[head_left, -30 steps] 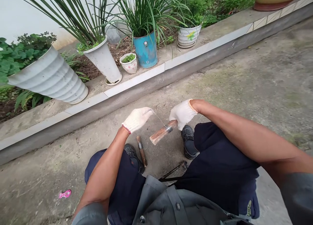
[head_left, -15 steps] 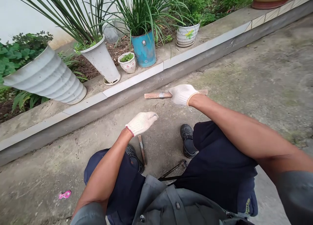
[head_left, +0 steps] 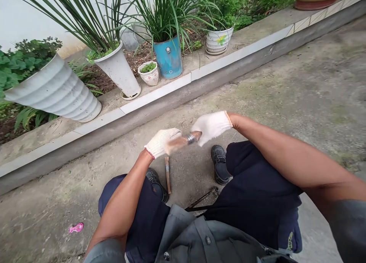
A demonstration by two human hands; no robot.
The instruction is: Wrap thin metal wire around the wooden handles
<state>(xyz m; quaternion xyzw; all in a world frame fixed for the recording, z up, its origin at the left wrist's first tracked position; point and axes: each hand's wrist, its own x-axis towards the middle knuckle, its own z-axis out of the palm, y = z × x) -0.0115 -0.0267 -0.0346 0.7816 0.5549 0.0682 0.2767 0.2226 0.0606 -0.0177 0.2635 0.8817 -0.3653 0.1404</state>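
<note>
Grey cloth from a buttoned shirt fills six o'clock, and navy trousers carry slanted yellow lettering at four, too small to read. A pink rounded piece lies on rough concrete at eight. A slim dark tool shows at five; near seven, a wooden stick with a grey band lies beside a dark shoe. At the dial's centre is the wooden block, blurred, tilted, bound with shiny wire. The right hand, in a white knit glove, curls its fingers round the block's three-o'clock end. The left hand, gloved alike but red-cuffed, sits behind the nine-o'clock end; how far it closes, or what it holds, I cannot tell. Farther off, a tile-edged ledge bears a ribbed white pot at half past nine, a scuffed blue bucket at half past eleven and a flower-printed pot at one.
</note>
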